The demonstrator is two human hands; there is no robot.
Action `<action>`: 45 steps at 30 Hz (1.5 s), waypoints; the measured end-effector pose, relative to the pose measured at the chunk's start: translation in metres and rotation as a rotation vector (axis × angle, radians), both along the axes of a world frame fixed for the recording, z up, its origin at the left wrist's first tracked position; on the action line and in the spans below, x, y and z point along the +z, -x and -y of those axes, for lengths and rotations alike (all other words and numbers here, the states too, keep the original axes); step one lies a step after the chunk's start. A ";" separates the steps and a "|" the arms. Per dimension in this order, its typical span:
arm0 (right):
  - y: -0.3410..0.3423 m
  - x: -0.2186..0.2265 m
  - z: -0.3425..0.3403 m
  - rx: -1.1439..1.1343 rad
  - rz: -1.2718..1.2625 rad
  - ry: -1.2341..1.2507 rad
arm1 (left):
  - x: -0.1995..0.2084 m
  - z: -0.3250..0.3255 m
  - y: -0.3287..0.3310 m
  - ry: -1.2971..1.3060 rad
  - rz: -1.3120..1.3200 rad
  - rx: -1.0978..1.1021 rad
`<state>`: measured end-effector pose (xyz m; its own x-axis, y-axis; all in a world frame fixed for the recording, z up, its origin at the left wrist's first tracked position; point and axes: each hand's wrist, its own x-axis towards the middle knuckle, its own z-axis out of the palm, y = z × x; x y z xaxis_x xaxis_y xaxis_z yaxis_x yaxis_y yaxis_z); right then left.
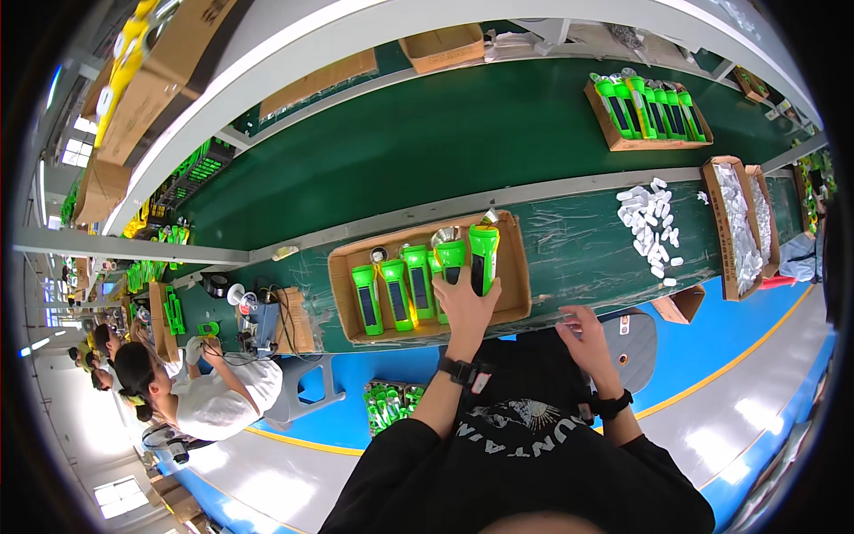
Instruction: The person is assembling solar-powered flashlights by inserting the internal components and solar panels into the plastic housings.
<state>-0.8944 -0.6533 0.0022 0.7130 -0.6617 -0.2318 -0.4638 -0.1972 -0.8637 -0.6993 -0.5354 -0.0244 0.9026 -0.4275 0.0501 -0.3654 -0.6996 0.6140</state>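
Observation:
A shallow cardboard box [519,267] on the bench in front of me holds several bright green flashlights [416,276], each with a dark panel along its body. My left hand [467,307] reaches over the box's front edge. Its fingers and thumb are around the lower part of the rightmost green flashlight [485,245], which leans higher than the others; the fingertips also lie against its neighbour [447,252]. My right hand [585,340] hangs at the bench's front edge with fingers apart and nothing in it.
Small white pieces [648,218] lie loose to the right, beside a long box of white parts [737,231]. Another box of flashlights [654,133] stands on the far green surface. A co-worker [209,392] sits at the left. More green items [391,405] fill a box below the bench.

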 end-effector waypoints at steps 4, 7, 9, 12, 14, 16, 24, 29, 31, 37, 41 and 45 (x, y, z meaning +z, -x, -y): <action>0.011 -0.009 0.050 0.037 -0.011 -0.014 | -0.039 0.027 0.015 -0.100 -0.022 0.063; 0.008 -0.014 0.074 0.088 -0.017 -0.021 | -0.054 0.035 0.023 -0.211 0.044 0.078; -0.002 -0.017 0.084 0.134 -0.005 0.007 | -0.054 0.037 0.025 -0.259 0.061 0.108; -0.029 -0.030 0.089 0.234 -0.004 -0.005 | -0.055 0.037 0.018 -0.308 -0.054 0.197; -0.051 -0.049 0.083 0.299 0.008 -0.015 | -0.058 0.037 0.018 -0.340 -0.047 0.169; -0.075 -0.066 0.070 0.282 -0.047 -0.010 | -0.059 0.039 0.020 -0.391 -0.051 0.134; -0.114 -0.097 0.027 0.370 -0.469 -0.053 | -0.072 0.035 0.024 -0.422 0.014 0.123; -0.110 -0.095 0.025 0.240 -0.399 0.104 | -0.071 0.034 0.024 -0.299 0.041 0.098; -0.105 -0.094 0.021 0.214 -0.403 0.129 | -0.067 0.033 0.028 -0.227 0.057 0.075; -0.091 -0.087 0.033 0.138 -0.425 0.170 | -0.063 0.048 0.039 -0.228 0.117 0.028; -0.071 -0.086 0.063 0.088 -0.355 0.200 | -0.039 0.065 0.052 -0.123 0.074 0.023; -0.045 -0.092 0.097 0.043 -0.386 0.208 | -0.021 0.071 0.058 0.146 -0.037 -0.027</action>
